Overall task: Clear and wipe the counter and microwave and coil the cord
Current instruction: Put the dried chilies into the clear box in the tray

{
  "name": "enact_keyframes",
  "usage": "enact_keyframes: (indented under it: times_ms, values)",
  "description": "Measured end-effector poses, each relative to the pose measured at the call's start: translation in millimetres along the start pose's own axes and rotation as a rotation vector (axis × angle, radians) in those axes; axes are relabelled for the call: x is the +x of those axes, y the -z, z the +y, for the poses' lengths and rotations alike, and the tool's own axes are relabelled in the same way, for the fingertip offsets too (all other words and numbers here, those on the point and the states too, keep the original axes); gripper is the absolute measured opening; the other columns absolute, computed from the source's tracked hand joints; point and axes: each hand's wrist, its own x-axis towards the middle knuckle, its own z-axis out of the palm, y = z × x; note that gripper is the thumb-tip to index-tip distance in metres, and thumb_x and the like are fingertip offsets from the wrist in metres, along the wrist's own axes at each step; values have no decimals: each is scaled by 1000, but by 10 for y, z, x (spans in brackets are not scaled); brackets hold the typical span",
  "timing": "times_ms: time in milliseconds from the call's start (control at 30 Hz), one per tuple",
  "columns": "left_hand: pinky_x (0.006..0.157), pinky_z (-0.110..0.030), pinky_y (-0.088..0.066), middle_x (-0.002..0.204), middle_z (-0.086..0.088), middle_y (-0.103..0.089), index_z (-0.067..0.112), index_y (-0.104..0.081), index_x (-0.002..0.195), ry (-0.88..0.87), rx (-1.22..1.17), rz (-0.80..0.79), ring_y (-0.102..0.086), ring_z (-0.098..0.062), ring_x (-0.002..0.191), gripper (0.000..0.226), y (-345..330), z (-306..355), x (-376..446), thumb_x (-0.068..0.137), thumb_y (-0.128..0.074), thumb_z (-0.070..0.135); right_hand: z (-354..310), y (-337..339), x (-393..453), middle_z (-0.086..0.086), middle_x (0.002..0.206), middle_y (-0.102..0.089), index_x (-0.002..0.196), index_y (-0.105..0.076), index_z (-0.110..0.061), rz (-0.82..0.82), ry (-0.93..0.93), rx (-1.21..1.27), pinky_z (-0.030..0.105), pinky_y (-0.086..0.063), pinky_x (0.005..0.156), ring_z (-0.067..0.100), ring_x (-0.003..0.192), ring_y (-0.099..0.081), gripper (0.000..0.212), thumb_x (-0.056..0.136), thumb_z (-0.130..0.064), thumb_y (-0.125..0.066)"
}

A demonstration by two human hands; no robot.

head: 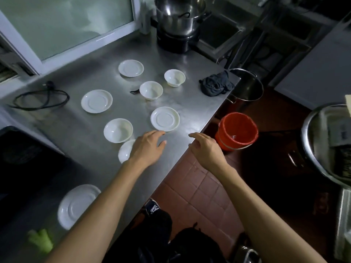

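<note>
Several white saucers and small bowls lie scattered on the steel counter (91, 145). The nearest saucer (165, 119) sits just beyond my left hand (147, 148), which hovers flat and open, partly covering another white dish (125, 151). My right hand (206, 149) hangs open with loosely curled fingers at the counter's right edge and holds nothing. A white bowl (118, 130) stands left of my left hand. A black cord (40, 98) lies loosely looped at the far left. A dark cloth (216, 84) is bunched at the counter's far right corner. A green cloth (40, 240) lies near the bottom left.
A steel pot (178, 18) on a black burner stands at the back of the counter. A black appliance top (20, 154) fills the left side. On the red tiled floor stand an orange bucket (236, 133) and a steel pot (247, 86). A large steel basin (326, 141) is at right.
</note>
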Motion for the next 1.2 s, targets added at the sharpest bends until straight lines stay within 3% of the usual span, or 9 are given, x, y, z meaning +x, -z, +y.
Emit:
enact_keyframes:
  times_ms: [67,200,500,800,1000,1200]
  values:
    - [99,-41,-46,131,2,-63,21,-59,132,2,-2,22,-58,-25,118,39,87,-107,143,96,-57,34,-85,-5,221,-3,132,-62,131,-61,-22,-6,19,-14,36,-50,91,22,106,-64,39,93,-29,-62]
    - [96,-43,-47,129,1,-64,21,-59,131,50,-15,55,-57,-25,118,38,296,-312,307,96,-57,34,-301,-55,593,-1,137,-60,134,-59,-20,-40,84,-21,38,-48,99,21,123,-57,40,95,-28,-63]
    - [100,-42,-44,130,0,-64,19,-61,130,212,-72,142,-55,-26,122,37,507,-812,502,95,-59,31,-616,-307,1366,0,133,-64,129,-64,-18,-134,184,-4,40,-51,89,25,112,-61,36,93,-23,-65]
    - [101,-39,-43,133,-1,-62,20,-58,133,372,-69,183,-54,-24,123,38,517,-953,1071,97,-56,31,-559,-479,2364,1,130,-66,128,-64,-19,-225,290,-10,32,-46,96,24,116,-61,36,92,-22,-66]
    - [97,-41,-47,129,-4,-64,19,-60,131,427,-25,149,-58,-27,117,38,444,-957,1677,96,-57,33,-351,-571,3201,10,131,-65,128,-63,-12,-279,334,-12,50,-51,96,35,114,-61,39,90,-21,-68]
    - [96,-43,-47,131,-4,-63,20,-60,131,485,-7,115,-58,-28,118,38,369,-902,2322,95,-57,34,-230,-718,3852,11,133,-63,128,-64,-8,-343,382,-39,44,-47,99,36,116,-59,39,90,-19,-66]
